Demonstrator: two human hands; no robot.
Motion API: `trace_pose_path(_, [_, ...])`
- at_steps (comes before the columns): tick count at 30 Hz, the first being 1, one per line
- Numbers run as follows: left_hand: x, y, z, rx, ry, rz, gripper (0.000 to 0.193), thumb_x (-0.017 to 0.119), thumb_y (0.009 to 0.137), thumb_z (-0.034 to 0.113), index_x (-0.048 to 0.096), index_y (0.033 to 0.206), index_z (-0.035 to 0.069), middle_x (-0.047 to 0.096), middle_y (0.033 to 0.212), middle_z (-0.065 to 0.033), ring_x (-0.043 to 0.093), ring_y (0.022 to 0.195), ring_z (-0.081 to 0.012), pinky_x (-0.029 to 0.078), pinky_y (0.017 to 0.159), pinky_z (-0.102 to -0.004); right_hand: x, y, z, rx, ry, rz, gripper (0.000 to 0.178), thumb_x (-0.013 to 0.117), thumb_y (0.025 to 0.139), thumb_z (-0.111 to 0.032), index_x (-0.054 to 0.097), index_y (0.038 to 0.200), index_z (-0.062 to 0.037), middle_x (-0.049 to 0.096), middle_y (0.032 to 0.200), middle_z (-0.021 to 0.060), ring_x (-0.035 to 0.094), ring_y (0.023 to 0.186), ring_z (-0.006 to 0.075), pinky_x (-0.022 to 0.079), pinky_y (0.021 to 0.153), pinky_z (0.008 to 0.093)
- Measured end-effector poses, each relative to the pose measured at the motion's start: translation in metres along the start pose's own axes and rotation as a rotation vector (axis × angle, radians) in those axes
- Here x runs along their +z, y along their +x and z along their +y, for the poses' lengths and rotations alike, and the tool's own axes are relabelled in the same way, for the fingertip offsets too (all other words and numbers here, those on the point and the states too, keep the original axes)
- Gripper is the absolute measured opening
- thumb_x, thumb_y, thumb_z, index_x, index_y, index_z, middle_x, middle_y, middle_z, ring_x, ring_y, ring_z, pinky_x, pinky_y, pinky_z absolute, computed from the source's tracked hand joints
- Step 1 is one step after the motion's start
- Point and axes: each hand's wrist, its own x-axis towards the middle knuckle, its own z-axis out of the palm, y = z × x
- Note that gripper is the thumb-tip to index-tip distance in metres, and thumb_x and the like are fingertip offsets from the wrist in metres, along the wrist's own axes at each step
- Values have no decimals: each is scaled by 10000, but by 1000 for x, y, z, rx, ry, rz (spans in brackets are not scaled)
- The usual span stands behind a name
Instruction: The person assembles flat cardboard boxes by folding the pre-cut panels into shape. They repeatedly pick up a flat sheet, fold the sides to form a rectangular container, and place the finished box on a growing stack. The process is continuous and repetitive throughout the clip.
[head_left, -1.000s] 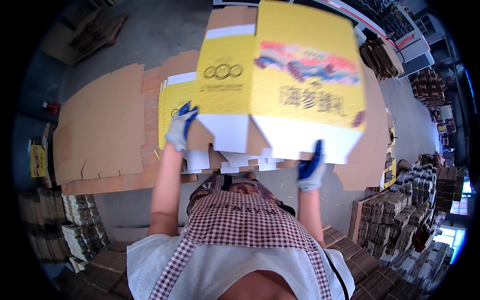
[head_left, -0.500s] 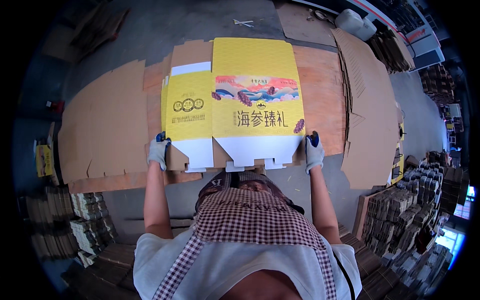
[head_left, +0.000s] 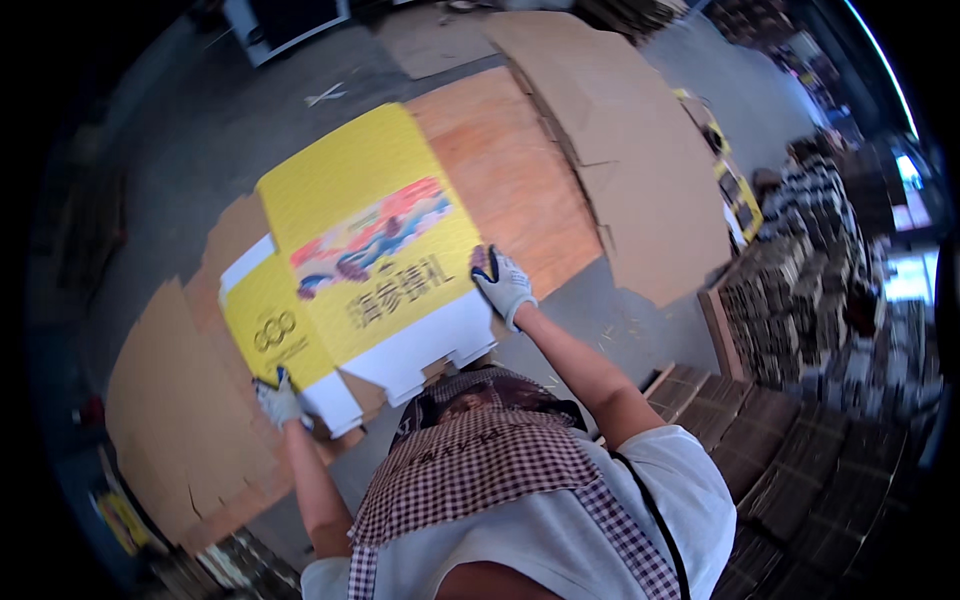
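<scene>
A flat, unfolded yellow carton sheet (head_left: pixel 345 135) lies print side up, with a pink and blue picture band, dark lettering and white flaps on its near edge. Brown cardboard shows beneath its left side. My left hand (head_left: pixel 282 402), in a white glove with blue fingers, grips the sheet's near left edge. On the near right corner, my right hand (head_left: pixel 505 287), gloved the same way, is closed round the edge. The fingertips under the cardboard are hidden. Motion slightly blurs the picture.
Under the sheet is a reddish wooden board (head_left: pixel 500 150). Large brown cardboard sheets flank it at left (head_left: pixel 180 400) and right (head_left: pixel 620 150). Bundled cardboard stacks (head_left: pixel 790 310) stand at the right, more bundles (head_left: pixel 790 470) behind me. White strips (head_left: pixel 325 95) lie on the floor.
The whole view has turned, so the carton sheet and board now appear slanted and farther left. Both hands remain at the sheet's near edges; the right sits closer over its corner.
</scene>
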Motion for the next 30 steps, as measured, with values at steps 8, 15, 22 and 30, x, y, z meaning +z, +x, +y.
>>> trace_pose_path(8, [-34, -35, 43, 3, 179, 210, 816, 547, 886, 630, 334, 1507, 144, 323, 1536, -182, 364, 1378, -342, 339, 1114, -458, -90, -29, 237, 750, 370, 1160, 718, 754, 811, -363, 504, 1348, 42, 655, 1201, 186, 653, 1040, 282, 506, 897, 399])
trace_pose_path(15, [-21, -97, 105, 305, -339, 239, 617, 681, 900, 333, 480, 1391, 18, 426, 1462, -200, 429, 1321, -356, 351, 1095, -407, -96, -50, 445, 1332, 1275, 749, 794, 784, 764, -481, 507, 1387, -75, 621, 1281, 165, 572, 1178, 347, 488, 908, 453])
trace_pose_path(22, [-16, -121, 135, 368, -552, 116, 498, 685, 898, 190, 524, 1317, -25, 502, 1378, -182, 481, 1250, -345, 367, 1069, -399, -114, -82, 449, 1167, 1501, 807, 481, 789, 774, -233, 596, 1213, -185, 610, 1260, 44, 521, 1189, 230, 455, 930, 392])
trace_pose_path(30, [-7, -140, 142, 202, -965, -88, 410, 673, 909, 123, 554, 1284, 7, 600, 1172, -72, 594, 956, -138, 487, 796, -264, -145, -131, 408, 369, 1852, 851, 253, 723, 889, -270, 610, 1078, -146, 682, 909, 20, 642, 728, 180, 521, 600, 295])
